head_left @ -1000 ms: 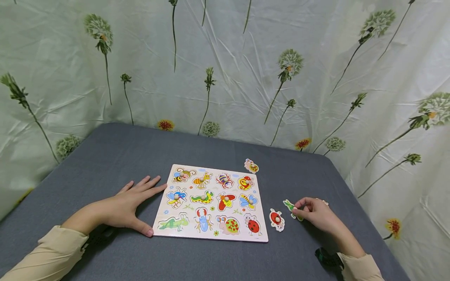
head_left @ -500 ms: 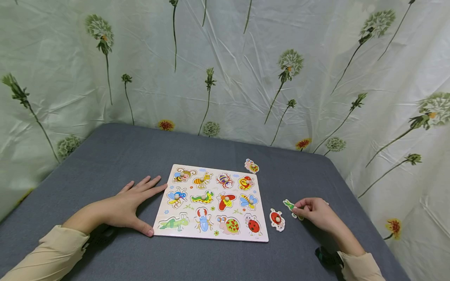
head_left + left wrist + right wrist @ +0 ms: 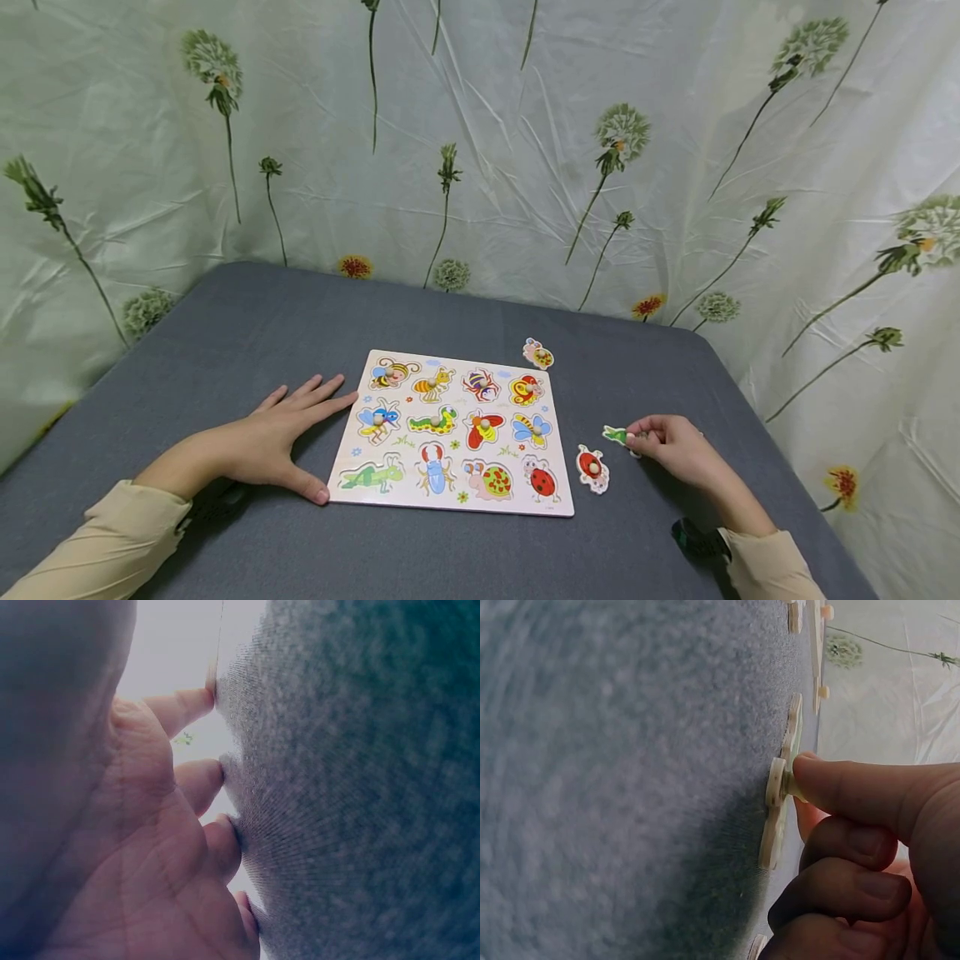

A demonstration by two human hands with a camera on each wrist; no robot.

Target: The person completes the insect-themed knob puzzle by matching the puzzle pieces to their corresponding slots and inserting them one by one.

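Note:
My left hand (image 3: 273, 437) lies spread at the left side of the wooden peg puzzle board (image 3: 397, 450), its thumb and a fingertip touching the edge. In the left wrist view, the fingertips (image 3: 199, 701) rest against the grey cloth. My right hand (image 3: 678, 446) pinches the knob of a green grasshopper puzzle piece (image 3: 614, 434) right of the board; the hand covers part of it. In the right wrist view, the grasshopper piece (image 3: 775, 836) is seen edge-on, close to the cloth. A ladybug puzzle piece (image 3: 592, 469) lies between board and right hand.
A snail puzzle piece (image 3: 538, 354) lies behind the board's back right corner. Knobbed insect pieces sit in the board's two back rows; its front row shows printed recesses. Grey cloth (image 3: 450, 554) covers the table, and a dandelion-print curtain (image 3: 330, 125) hangs behind.
My right hand has shifted slightly up and turned the grasshopper piece a little, so it lies more level across the view. The left hand and the board stay in place.

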